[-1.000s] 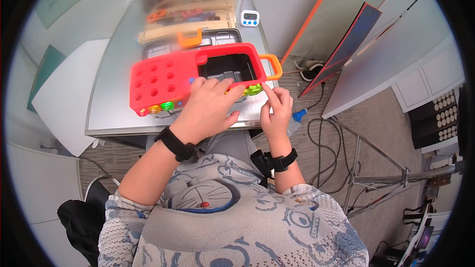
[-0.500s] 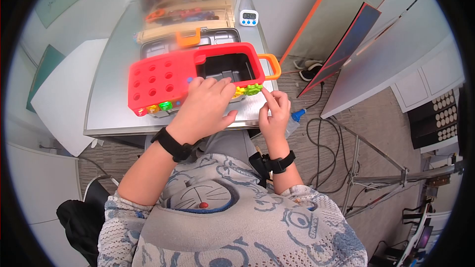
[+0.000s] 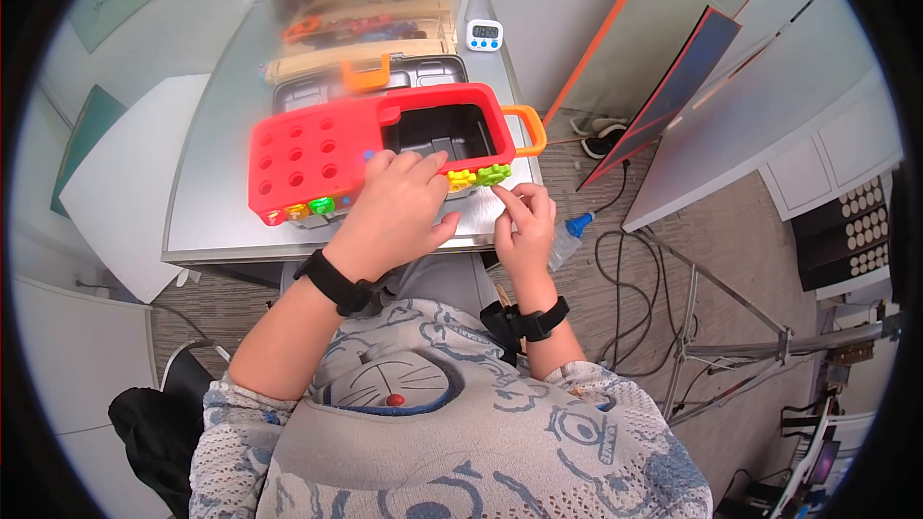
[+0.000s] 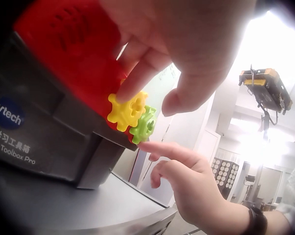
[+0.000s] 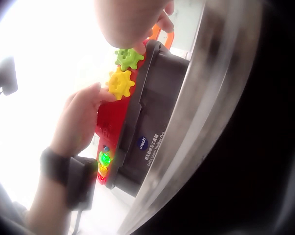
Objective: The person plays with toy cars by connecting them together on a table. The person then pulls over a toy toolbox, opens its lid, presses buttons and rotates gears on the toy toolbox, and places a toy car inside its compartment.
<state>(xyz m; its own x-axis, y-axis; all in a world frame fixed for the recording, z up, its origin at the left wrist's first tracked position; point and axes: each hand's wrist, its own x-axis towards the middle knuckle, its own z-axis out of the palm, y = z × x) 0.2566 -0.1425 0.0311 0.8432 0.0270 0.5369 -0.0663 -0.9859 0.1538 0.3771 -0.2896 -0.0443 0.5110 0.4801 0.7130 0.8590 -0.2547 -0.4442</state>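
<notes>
A red and grey toy toolbox (image 3: 356,139) sits on the table, with a yellow gear (image 3: 461,180) and a green gear (image 3: 494,175) side by side on its front edge. My left hand (image 3: 399,207) lies over that front edge, its index finger touching the yellow gear (image 4: 125,113) in the left wrist view. Beneath the green gear (image 5: 129,58), my right hand (image 3: 526,229) points its index finger, the tip right at the gear's lower teeth. Its other fingers are loosely bent. Neither hand grips anything.
Lit coloured buttons (image 3: 321,205) line the toolbox's front left. An orange handle (image 3: 527,130) sticks out on its right. Behind it lie a grey case lid (image 3: 317,94), a wooden rack (image 3: 361,65) and a white timer (image 3: 484,36). The metal table (image 3: 221,258) ends just before my body.
My right hand has moved left and slightly down, its fingertip passing from the green gear's right side to below it. My left index finger has drawn back, uncovering more of the yellow gear.
</notes>
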